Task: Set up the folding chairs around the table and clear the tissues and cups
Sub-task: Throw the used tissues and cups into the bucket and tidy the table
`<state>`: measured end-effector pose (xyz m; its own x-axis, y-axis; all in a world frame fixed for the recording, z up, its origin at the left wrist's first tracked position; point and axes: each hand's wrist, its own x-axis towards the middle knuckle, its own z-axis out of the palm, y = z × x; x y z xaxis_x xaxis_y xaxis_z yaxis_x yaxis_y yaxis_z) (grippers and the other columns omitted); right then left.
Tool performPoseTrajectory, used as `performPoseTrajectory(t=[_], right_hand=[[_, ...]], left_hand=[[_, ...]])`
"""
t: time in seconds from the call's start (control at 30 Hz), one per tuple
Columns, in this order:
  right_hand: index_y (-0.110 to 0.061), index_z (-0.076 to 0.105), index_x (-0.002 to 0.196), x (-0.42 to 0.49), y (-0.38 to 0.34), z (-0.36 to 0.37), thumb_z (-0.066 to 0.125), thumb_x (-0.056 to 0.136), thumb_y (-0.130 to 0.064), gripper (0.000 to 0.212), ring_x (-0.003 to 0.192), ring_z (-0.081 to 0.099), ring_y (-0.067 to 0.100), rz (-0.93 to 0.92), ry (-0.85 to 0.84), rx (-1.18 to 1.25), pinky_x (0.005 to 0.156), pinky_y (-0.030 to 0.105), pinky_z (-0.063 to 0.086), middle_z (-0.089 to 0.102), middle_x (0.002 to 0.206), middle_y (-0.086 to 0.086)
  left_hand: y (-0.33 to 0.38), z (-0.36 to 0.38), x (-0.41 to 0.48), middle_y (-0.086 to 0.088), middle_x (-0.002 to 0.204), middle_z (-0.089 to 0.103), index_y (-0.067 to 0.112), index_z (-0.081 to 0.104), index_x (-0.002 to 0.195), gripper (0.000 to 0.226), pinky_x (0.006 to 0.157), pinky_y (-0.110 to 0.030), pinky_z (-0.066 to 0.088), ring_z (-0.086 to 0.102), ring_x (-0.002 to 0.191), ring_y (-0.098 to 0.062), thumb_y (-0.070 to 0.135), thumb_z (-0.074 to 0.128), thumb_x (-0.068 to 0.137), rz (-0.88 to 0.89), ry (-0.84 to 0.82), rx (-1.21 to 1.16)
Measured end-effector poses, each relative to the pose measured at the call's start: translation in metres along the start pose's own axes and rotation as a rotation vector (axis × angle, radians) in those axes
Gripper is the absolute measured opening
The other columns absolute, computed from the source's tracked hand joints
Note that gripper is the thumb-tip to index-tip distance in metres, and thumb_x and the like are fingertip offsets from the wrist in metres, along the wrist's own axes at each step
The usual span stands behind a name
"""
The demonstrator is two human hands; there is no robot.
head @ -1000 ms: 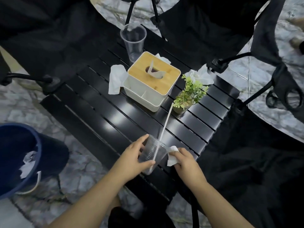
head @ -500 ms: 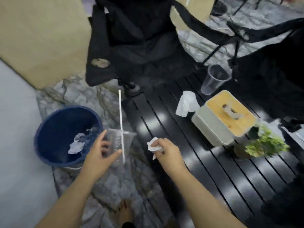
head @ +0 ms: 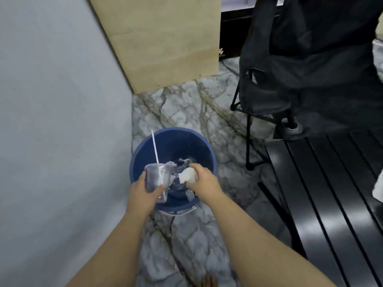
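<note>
Head view, clear ribbed plastic cup (head: 156, 180), crumpled tissue (head: 187, 175), round blue bin (head: 199, 147)

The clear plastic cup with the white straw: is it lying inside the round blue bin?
No, the left hand grips the clear plastic cup above the round blue bin, its white straw sticking up.

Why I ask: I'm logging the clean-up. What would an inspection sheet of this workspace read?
Surface: black slatted table, partly in view at right.
Job's things: clear plastic cup with white straw and crumpled white tissue, both held over the round blue bin; black folding chair unfolded beside table.
Clutter: discarded tissues inside bin.
Hands: left hand grips cup; right hand holds tissue.
Cables: nothing seen.
Surroundings: marbled stone floor, grey wall, tan board.
</note>
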<state>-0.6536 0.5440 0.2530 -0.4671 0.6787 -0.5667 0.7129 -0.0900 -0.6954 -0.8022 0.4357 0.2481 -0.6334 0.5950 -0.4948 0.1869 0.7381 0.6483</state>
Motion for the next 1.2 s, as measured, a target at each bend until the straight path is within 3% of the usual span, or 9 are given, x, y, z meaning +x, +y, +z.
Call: performPoseTrajectory(t=[0.07, 0.17, 0.33, 0.4, 0.57, 0.73, 0.93, 1.07, 1.2], right_hand=[[-0.023, 0.027, 0.144, 0.007, -0.002, 0.001, 0.065, 0.084, -0.015, 0.072, 0.131, 0.04, 0.026, 0.02, -0.024, 0.019, 0.107, 0.038, 0.038, 0.033, 0.149, 0.005], [-0.023, 0.018, 0.148, 0.002, 0.004, -0.009, 0.063, 0.087, -0.02, 0.076, 0.136, 0.034, 0.022, 0.044, -0.005, 0.069, 0.111, 0.034, 0.033, 0.026, 0.154, 0.002], [-0.024, 0.038, 0.139, -0.039, 0.026, -0.046, 0.06, 0.089, -0.024, 0.055, 0.125, 0.046, 0.022, 0.083, 0.057, 0.124, 0.099, 0.031, 0.04, 0.045, 0.141, 0.007], [-0.025, 0.05, 0.127, -0.062, 0.039, -0.067, 0.06, 0.087, -0.025, 0.041, 0.118, 0.052, 0.021, 0.082, 0.107, 0.149, 0.095, 0.032, 0.045, 0.053, 0.133, 0.007], [-0.02, 0.059, 0.115, -0.149, 0.079, -0.13, 0.063, 0.086, -0.021, 0.029, 0.102, 0.06, 0.013, 0.031, 0.291, 0.192, 0.094, 0.029, 0.048, 0.063, 0.112, -0.002], [-0.033, 0.06, 0.089, -0.275, 0.135, -0.186, 0.066, 0.083, -0.018, 0.017, 0.086, 0.062, 0.008, 0.037, 0.48, 0.269, 0.079, 0.016, 0.049, 0.066, 0.097, -0.001], [-0.033, 0.061, 0.085, -0.426, 0.205, -0.245, 0.067, 0.082, -0.027, 0.009, 0.069, 0.057, 0.006, 0.088, 0.734, 0.373, 0.061, 0.016, 0.044, 0.063, 0.089, -0.01], [-0.037, 0.062, 0.089, -0.487, 0.253, -0.286, 0.063, 0.075, -0.033, 0.015, 0.075, 0.062, 0.009, 0.112, 0.965, 0.454, 0.068, 0.024, 0.049, 0.067, 0.088, -0.014], [-0.035, 0.063, 0.085, -0.516, 0.306, -0.326, 0.068, 0.083, -0.016, 0.02, 0.08, 0.061, 0.005, 0.126, 1.142, 0.532, 0.071, 0.021, 0.048, 0.068, 0.089, -0.01]], left_hand=[[-0.001, 0.0, 0.012, -0.014, 0.149, 0.032, 0.015, 0.022, 0.144, 0.08, 0.112, -0.046, 0.03, 0.033, 0.136, -0.031, 0.032, 0.067, 0.08, 0.009, 0.01, 0.067], [0.004, 0.003, 0.013, -0.016, 0.149, 0.031, 0.01, 0.029, 0.142, 0.067, 0.114, -0.043, 0.026, 0.03, 0.137, -0.03, 0.025, 0.061, 0.085, 0.071, 0.03, 0.176], [0.045, 0.028, -0.017, -0.009, 0.124, 0.055, 0.016, 0.053, 0.122, 0.033, 0.09, -0.035, 0.044, 0.055, 0.108, -0.024, 0.02, 0.056, 0.089, 0.146, -0.088, 0.147], [0.071, 0.047, -0.039, -0.005, 0.11, 0.06, 0.016, 0.056, 0.115, 0.025, 0.079, -0.03, 0.041, 0.056, 0.098, -0.02, 0.017, 0.053, 0.09, 0.19, -0.125, 0.124], [0.147, 0.101, -0.11, -0.002, 0.098, 0.061, 0.02, 0.06, 0.103, 0.015, 0.079, -0.029, 0.045, 0.058, 0.09, -0.017, 0.017, 0.053, 0.09, 0.422, -0.222, 0.101], [0.211, 0.159, -0.213, 0.0, 0.086, 0.058, 0.02, 0.061, 0.093, 0.012, 0.064, -0.002, 0.039, 0.054, 0.073, 0.001, 0.011, 0.057, 0.087, 0.669, -0.292, 0.091], [0.273, 0.245, -0.345, 0.004, 0.089, 0.06, 0.021, 0.063, 0.09, 0.01, 0.065, -0.003, 0.04, 0.054, 0.083, -0.004, 0.014, 0.06, 0.086, 0.869, -0.492, 0.053], [0.313, 0.299, -0.408, 0.006, 0.089, 0.06, 0.03, 0.061, 0.089, 0.015, 0.066, -0.006, 0.041, 0.053, 0.082, -0.008, 0.015, 0.058, 0.086, 1.006, -0.597, 0.044], [0.345, 0.344, -0.433, 0.013, 0.091, 0.056, 0.031, 0.059, 0.09, 0.016, 0.065, -0.009, 0.043, 0.053, 0.085, -0.005, 0.016, 0.058, 0.086, 1.068, -0.621, 0.07]])
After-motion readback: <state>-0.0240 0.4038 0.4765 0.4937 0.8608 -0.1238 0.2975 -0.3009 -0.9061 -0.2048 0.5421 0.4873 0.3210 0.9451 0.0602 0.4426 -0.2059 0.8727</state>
